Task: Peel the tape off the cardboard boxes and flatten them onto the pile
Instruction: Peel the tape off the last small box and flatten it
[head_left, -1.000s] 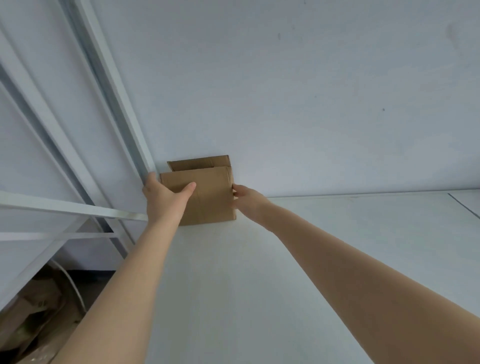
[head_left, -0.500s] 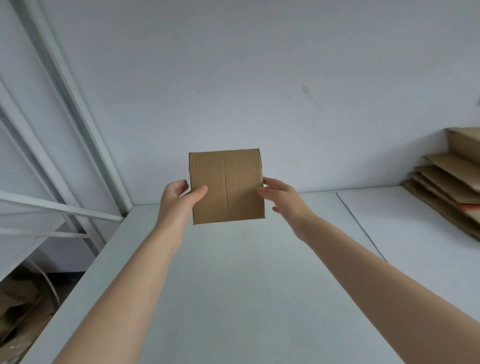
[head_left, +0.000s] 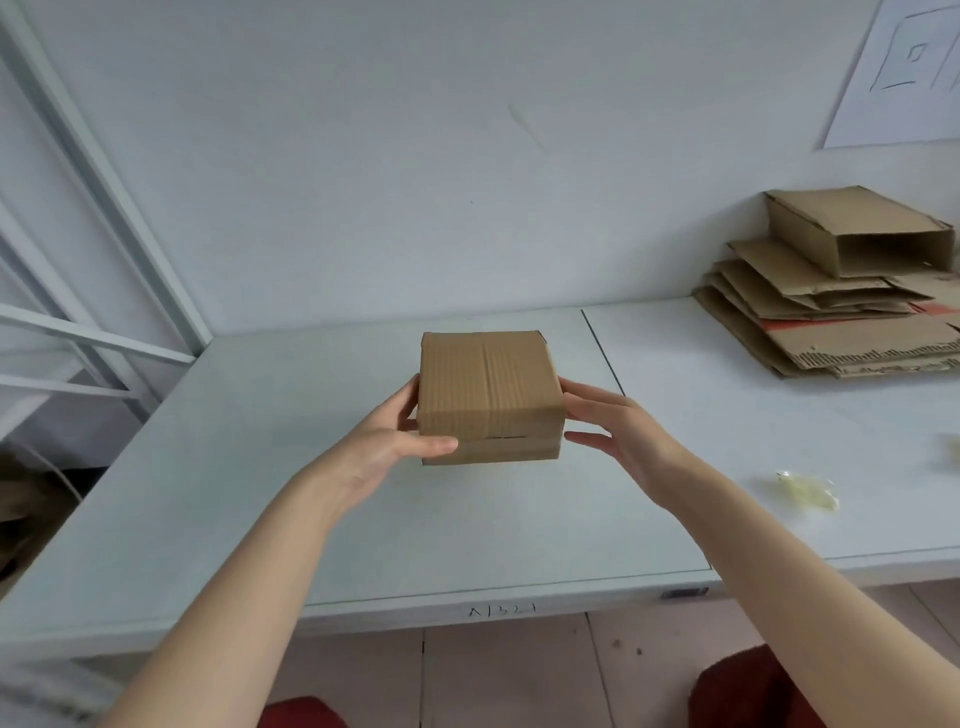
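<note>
Small cardboard box (head_left: 491, 400) was brought from far left corner to just above tabletop (head_left: 260, 467) centre, seamed face turned up. Left hand (head_left: 395, 441) gripped left side, thumb across front. Right hand (head_left: 618, 436) pressed near-straight fingers on right side. Box still closed, peeling likely next. Flattened pile (head_left: 831, 322) lay well apart, right.

Small closed cardboard box (head_left: 519, 395), tape (head_left: 488, 384) down its top, held level, well left of flattened pile (head_left: 810, 338).

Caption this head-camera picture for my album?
Left hand and right hand hold a small brown cardboard box over a white table.
</note>
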